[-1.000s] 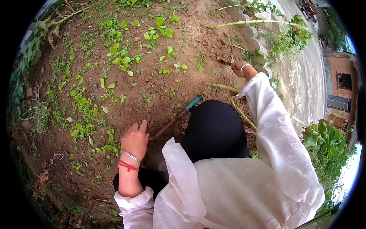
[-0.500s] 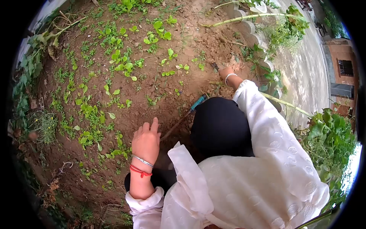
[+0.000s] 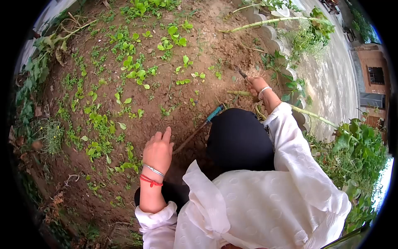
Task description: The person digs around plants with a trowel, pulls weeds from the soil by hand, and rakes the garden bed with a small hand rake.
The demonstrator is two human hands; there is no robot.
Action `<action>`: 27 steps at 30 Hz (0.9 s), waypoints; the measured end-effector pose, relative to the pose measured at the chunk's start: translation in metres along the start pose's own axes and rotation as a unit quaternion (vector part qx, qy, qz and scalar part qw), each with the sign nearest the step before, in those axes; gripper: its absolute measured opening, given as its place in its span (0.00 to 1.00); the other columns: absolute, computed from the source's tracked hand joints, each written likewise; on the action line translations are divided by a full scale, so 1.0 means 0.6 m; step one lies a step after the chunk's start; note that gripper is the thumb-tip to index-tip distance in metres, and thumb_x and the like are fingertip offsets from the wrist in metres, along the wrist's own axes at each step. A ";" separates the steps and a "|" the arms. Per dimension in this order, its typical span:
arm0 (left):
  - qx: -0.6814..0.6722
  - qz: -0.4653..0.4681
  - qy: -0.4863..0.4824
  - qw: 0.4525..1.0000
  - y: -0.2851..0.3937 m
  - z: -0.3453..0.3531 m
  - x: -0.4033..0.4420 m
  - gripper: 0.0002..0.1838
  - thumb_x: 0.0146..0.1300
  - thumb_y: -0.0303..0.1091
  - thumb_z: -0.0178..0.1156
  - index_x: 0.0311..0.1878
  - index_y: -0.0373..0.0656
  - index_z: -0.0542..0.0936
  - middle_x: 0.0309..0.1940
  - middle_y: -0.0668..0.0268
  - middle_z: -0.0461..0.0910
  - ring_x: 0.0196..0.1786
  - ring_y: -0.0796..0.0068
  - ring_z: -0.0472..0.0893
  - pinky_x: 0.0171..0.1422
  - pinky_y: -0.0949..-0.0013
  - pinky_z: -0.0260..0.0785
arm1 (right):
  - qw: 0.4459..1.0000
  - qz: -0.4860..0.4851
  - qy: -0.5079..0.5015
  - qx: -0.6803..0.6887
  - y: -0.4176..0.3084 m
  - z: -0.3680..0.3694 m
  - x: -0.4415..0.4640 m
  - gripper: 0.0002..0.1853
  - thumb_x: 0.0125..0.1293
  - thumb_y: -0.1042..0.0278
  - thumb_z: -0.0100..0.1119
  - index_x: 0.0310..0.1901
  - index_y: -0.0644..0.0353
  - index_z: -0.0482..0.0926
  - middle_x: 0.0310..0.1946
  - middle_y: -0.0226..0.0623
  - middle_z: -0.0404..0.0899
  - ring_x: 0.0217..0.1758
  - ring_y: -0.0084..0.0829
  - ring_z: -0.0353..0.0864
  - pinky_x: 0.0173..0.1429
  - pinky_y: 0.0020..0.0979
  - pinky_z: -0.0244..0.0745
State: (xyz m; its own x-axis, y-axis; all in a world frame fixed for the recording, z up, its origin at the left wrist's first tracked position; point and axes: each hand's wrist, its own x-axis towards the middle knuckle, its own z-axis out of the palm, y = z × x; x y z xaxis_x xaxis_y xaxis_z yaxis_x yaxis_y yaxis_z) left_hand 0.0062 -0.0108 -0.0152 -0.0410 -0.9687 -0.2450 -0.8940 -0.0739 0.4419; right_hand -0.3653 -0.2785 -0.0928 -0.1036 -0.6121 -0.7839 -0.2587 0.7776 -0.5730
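My left hand (image 3: 158, 148) hovers over or rests on the soil, fingers stretched out and nothing held. Close by lies a tool with a teal grip (image 3: 214, 113) and a thin rusty brown shaft; part of it is hidden by my dark-clad knee (image 3: 238, 139). My right hand (image 3: 258, 86) is closed round a small hand tool (image 3: 243, 74) whose dark narrow tip points up and left over loose soil. The rest of that tool is hidden in the fingers. Leafy seedlings (image 3: 139, 74) grow in the bed to the left of it.
Brown soil (image 3: 166, 91) carries many small green plants. A pale scalloped edging (image 3: 271, 31) borders the bed on the right, beside concrete paving (image 3: 333, 79). A long green stalk (image 3: 315, 117) lies past my right forearm. Leafy plants (image 3: 352, 145) stand at the right.
My right hand has drawn back to the right with the small tool, which now shows more clearly against the soil. The left hand has barely moved.
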 end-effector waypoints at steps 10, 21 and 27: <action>0.036 -0.038 -0.039 0.998 0.006 -0.003 -0.005 0.25 0.57 0.32 0.62 0.60 0.44 0.73 0.41 0.58 0.76 0.44 0.55 0.78 0.49 0.57 0.72 | 0.973 -0.037 0.022 -0.225 0.010 0.045 0.022 0.14 0.69 0.60 0.54 0.32 0.63 0.76 0.15 0.31 0.68 0.08 0.23 0.61 0.12 0.29 0.52; 0.011 -0.010 -0.081 0.997 0.005 0.039 0.001 0.24 0.57 0.30 0.62 0.59 0.43 0.74 0.40 0.56 0.77 0.42 0.52 0.79 0.46 0.56 0.73 | 0.984 0.080 -0.072 0.142 0.038 0.130 0.131 0.10 0.72 0.62 0.46 0.38 0.59 0.72 0.17 0.33 0.66 0.09 0.24 0.57 0.13 0.29 0.51; 0.022 -0.025 -0.036 0.999 -0.001 0.024 -0.006 0.24 0.57 0.30 0.62 0.59 0.44 0.74 0.41 0.56 0.77 0.43 0.52 0.79 0.47 0.57 0.73 | 0.908 0.136 -0.194 0.345 0.035 0.053 0.098 0.21 0.77 0.54 0.32 0.43 0.65 0.69 0.18 0.23 0.59 0.11 0.15 0.48 0.12 0.21 0.42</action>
State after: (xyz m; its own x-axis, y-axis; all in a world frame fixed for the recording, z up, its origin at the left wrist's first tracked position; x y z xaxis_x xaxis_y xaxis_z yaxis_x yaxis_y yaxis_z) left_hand 0.0006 -0.0038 -0.0270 -0.0259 -0.9442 -0.3284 -0.9145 -0.1103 0.3894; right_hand -0.3460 -0.2936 -0.1585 0.3073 -0.3912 -0.8675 0.4034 0.8792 -0.2535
